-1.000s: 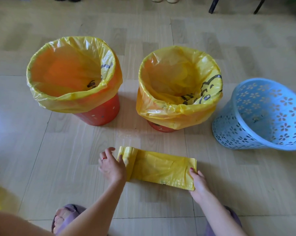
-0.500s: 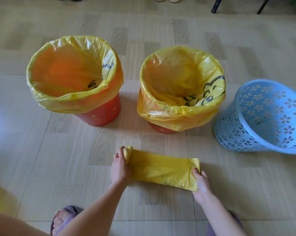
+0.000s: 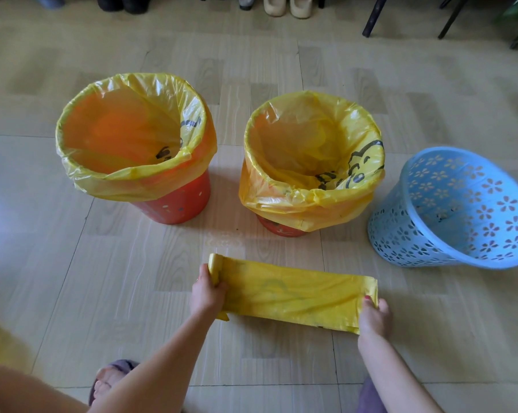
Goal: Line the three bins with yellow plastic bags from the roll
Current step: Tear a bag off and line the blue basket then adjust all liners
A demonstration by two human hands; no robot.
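Two red bins stand on the floor, each with a yellow bag folded over its rim: the left bin and the middle bin. A blue perforated bin with flower cut-outs stands bare at the right, tilted toward me. In front of them a flat yellow bag stretches between my hands. My left hand grips the yellow roll at the bag's left end. My right hand pinches the bag's right end.
Shoes line the far edge of the pale wood-pattern floor, and dark chair legs stand at the back right. My foot in a purple slipper rests near the bottom edge.
My left hand has closed around the roll, and my right hand has drawn the bag's end to the right, so the unrolled strip is longer. The bins have stayed put.
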